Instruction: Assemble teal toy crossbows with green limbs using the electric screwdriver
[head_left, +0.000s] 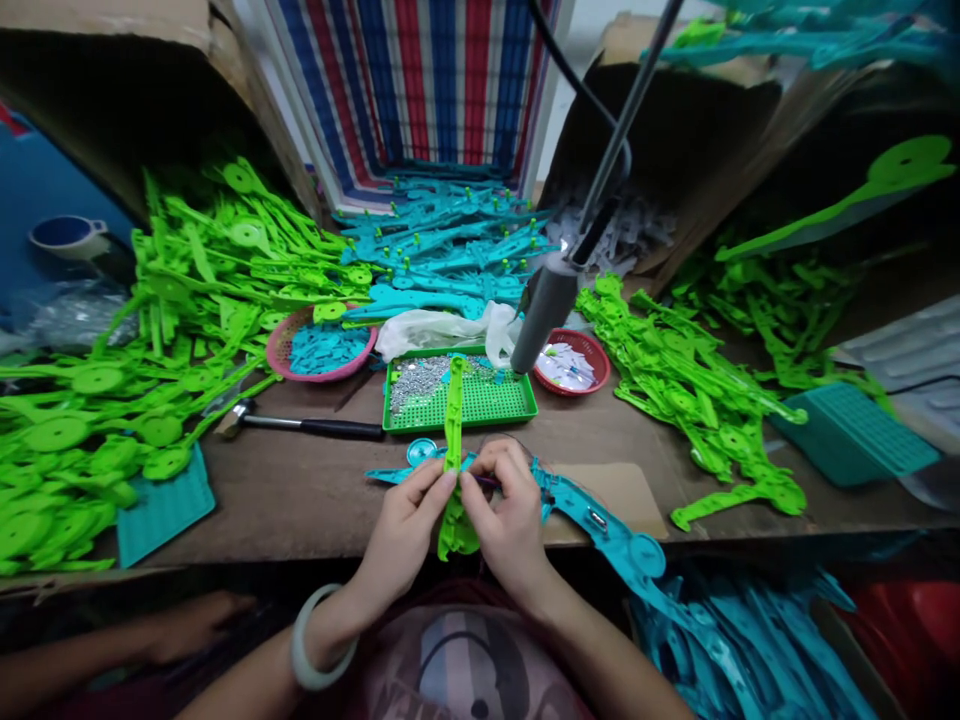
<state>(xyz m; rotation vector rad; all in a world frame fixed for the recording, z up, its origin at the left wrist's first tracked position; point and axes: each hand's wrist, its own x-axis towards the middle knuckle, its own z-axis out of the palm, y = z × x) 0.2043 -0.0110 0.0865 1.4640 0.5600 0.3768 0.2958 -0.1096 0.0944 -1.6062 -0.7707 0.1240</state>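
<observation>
Both my hands meet at the table's front edge around a long bright green plastic part (454,420) that stands upright between them. My left hand (405,530) pinches the part from the left, fingers closed on it. My right hand (506,515) is curled against it from the right, and a thin dark tool tip shows at its fingers. A teal plastic part (600,520) lies under my hands and runs off to the right. Just behind stands a green tray (495,400) holding small silvery screws. A hanging grey power screwdriver (544,310) dangles above the tray's right end.
Heaps of green parts (187,300) lie left and right (690,380), teal parts (450,240) at the back and in a bin (750,640) lower right. A hammer (300,425), a pink basket (322,350), a red bowl (574,362) and another person's hand (187,625) are nearby.
</observation>
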